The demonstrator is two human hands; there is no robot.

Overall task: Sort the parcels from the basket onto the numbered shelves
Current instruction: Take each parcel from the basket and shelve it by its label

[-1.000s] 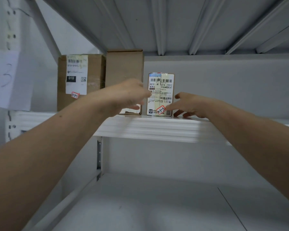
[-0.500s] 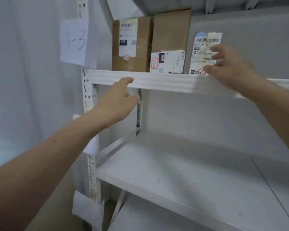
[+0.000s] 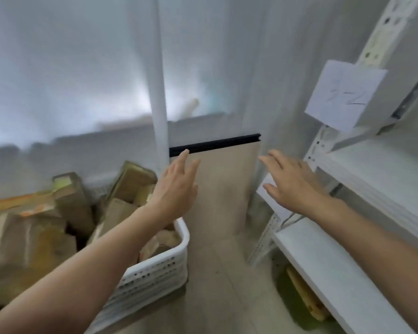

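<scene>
Head camera view, blurred by movement. A person's two bare arms reach forward. The left hand is spread flat with straight fingers and holds nothing. The right hand is likewise spread and empty.

Below the left hand and to its outer side stands a white perforated basket, one corner under the left wrist. It is heaped with brown cardboard parcels lying at all angles.

On the outer side of the right hand runs a white metal shelf. Above that hand a paper label hangs on the upright, its writing too blurred to read surely.

The parcels look stiff and boxy, probably light to moderate in weight. The tilted box just beyond the left hand seems best gripped across its two long sides, since taped faces may slip.
</scene>
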